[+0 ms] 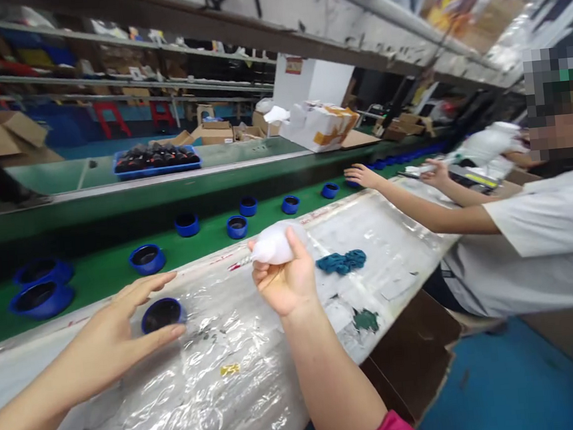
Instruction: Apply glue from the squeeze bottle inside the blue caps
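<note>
The right hand (285, 285) is clamped around a soft white bundle (275, 243), looks like plastic, fingers wrapped tight, right over the bench edge. Left hand (104, 344) is spread wide, fingers arched over a blue cup (161, 316) on the plastic sheeting (181, 391); can't tell if they're actually touching it. More blue cups (237, 226) sit on the green conveyor belt (106, 277) beyond, and a co-worker's arm (417, 220) reaches in on the right.

We grip a soft, translucent white bundle (275, 243) in our right hand (285, 283), while a blue cup (161, 315), black inside, stands open side up on the plastic-sheeted worktop (181, 385) near its far edge, just within our curved left hand (111, 337)
</note>
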The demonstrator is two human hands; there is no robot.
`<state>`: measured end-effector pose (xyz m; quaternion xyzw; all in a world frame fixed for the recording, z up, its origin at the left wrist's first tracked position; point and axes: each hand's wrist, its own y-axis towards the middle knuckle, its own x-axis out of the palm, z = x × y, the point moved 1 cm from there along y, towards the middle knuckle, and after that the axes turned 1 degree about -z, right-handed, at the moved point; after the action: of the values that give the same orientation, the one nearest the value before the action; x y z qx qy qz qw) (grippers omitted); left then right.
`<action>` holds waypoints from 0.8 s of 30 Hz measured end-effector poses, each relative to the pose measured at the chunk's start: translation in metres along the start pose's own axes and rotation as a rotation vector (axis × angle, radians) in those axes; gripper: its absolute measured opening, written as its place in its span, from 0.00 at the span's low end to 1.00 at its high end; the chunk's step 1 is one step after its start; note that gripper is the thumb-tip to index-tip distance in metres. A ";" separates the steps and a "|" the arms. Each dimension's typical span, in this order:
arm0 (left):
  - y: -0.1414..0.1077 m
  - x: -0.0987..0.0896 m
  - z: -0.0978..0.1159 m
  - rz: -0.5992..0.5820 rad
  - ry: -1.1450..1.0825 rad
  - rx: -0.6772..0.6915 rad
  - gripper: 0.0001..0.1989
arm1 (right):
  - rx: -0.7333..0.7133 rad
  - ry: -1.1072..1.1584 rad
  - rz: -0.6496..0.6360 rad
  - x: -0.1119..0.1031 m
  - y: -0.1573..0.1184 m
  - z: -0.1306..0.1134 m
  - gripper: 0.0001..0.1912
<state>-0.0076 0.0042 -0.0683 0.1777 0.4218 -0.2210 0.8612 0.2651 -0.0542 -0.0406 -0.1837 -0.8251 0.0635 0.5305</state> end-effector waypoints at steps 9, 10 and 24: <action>0.107 0.139 0.174 -0.340 -0.028 0.223 0.14 | -0.432 0.181 0.291 -0.064 -0.063 -0.106 0.27; 0.118 0.157 0.187 -0.341 -0.026 0.225 0.15 | -0.463 0.184 0.323 -0.071 -0.070 -0.111 0.27; -0.004 0.091 0.139 -0.385 -0.149 0.150 0.06 | -0.235 -0.002 0.291 -0.071 -0.078 -0.071 0.16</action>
<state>0.1298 -0.0883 -0.0610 0.1408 0.3653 -0.4246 0.8164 0.3364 -0.1590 -0.0471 -0.3619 -0.7920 0.0431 0.4897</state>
